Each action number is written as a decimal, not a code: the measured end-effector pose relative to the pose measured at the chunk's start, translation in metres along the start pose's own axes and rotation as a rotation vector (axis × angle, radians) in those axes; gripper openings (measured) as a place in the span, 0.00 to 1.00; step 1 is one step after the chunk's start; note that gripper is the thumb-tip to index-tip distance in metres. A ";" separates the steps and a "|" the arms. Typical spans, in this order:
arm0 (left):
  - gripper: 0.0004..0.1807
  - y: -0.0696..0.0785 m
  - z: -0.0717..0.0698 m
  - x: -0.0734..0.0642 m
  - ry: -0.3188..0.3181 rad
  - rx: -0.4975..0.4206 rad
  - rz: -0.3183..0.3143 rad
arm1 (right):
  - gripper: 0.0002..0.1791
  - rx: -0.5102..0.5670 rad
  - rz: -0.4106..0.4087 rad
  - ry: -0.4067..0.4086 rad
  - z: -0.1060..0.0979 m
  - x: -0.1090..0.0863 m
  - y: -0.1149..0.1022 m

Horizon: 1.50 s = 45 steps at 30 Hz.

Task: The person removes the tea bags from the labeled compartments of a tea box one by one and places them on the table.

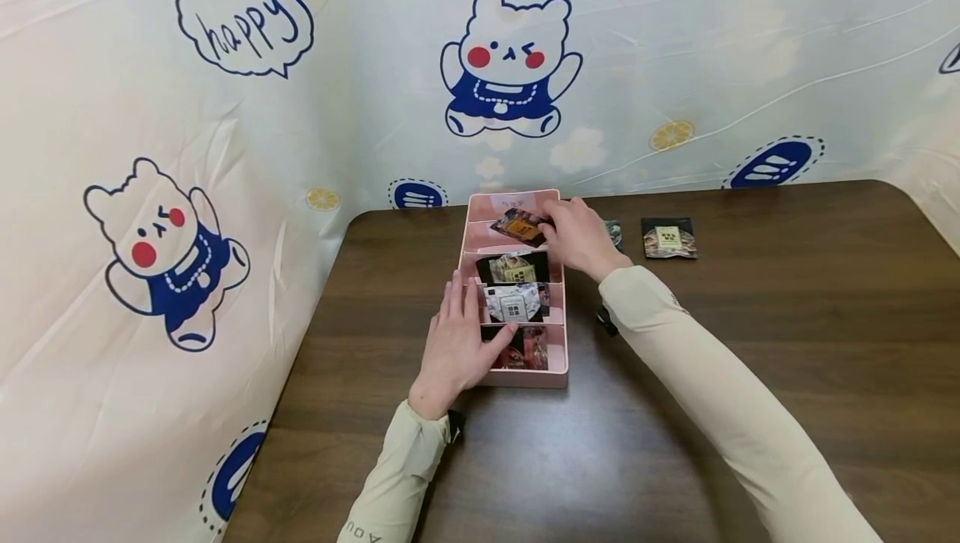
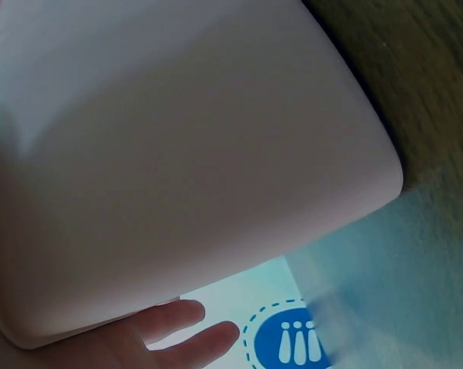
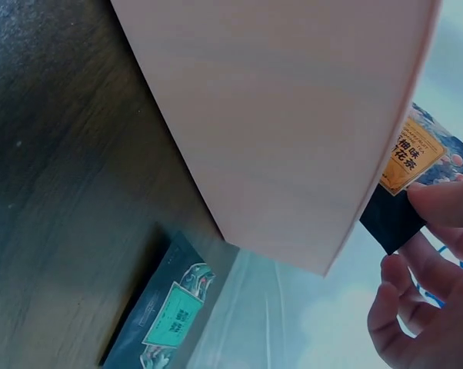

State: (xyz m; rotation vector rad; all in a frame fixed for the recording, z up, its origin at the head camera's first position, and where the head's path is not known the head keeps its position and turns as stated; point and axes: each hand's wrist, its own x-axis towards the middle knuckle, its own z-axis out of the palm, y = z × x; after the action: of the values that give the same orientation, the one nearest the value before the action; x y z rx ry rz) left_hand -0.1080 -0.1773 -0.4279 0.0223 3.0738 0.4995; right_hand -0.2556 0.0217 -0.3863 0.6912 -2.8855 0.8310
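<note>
A pink divided box [image 1: 527, 379] stands on the table with several compartments in a row. My right hand [image 1: 581, 230] pinches a dark tea sachet with an orange label [image 1: 522, 227] by its edge, over the far compartments. The right wrist view shows thumb and fingers on the sachet's dark end, above the box rim. Lying along the box's left side, my left hand [image 1: 459, 347] touches it with fingers straight and the thumb over the near compartment. Inside are a black sachet with a yellowish label [image 1: 516, 269], a white sachet [image 1: 514, 304] and reddish packaging [image 1: 534, 349].
On the brown table [image 1: 735, 343], right of the box, lies a black sachet with a pale label [image 1: 669, 238]. A green-labelled sachet [image 3: 174, 311] lies nearer the box, mostly hidden by my right hand in the head view. A printed curtain [image 1: 390, 67] hangs behind the table.
</note>
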 end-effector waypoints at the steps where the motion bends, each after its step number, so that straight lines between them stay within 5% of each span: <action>1: 0.54 0.000 0.000 0.000 -0.001 -0.001 0.001 | 0.12 0.012 0.004 0.003 -0.001 -0.001 0.001; 36: 0.53 0.000 0.001 0.000 0.013 -0.025 0.004 | 0.12 0.327 0.155 0.205 -0.033 -0.026 0.041; 45: 0.54 0.000 0.002 0.000 0.014 -0.021 0.005 | 0.14 0.291 0.224 0.238 -0.048 -0.039 0.068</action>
State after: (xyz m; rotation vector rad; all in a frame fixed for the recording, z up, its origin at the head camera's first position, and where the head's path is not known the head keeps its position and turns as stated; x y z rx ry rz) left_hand -0.1084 -0.1767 -0.4299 0.0259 3.0820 0.5351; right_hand -0.2535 0.1134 -0.3851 0.2621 -2.6847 1.2815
